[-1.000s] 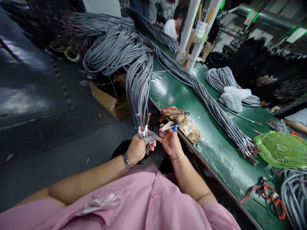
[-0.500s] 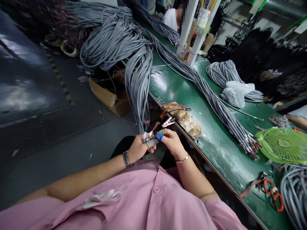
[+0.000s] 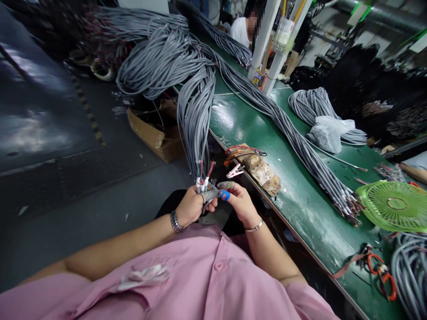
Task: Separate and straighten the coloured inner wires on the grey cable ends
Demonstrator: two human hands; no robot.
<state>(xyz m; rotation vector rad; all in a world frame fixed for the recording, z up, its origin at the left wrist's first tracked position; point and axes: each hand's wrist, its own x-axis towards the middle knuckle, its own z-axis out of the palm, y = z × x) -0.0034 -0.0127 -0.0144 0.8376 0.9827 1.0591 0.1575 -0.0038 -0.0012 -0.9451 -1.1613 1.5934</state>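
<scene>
Gray cable ends (image 3: 202,184), coloured wires fanning out, sit beside the green table (image 3: 307,213), off its near edge, grasped in the left hand (image 3: 189,208). The right hand (image 3: 242,204) curls its thumb and forefinger beside them; whether it pinches a wire, I cannot tell. A pink clip (image 3: 235,171) juts past the table's edge from a taped block (image 3: 267,174). Floor (image 3: 83,191) stretches left of the table. A label (image 3: 258,79) by the table's posts (image 3: 263,40) is too small to read.

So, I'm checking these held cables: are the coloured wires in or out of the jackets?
Out: coloured wires poke past white bands above the left fingers.
</scene>
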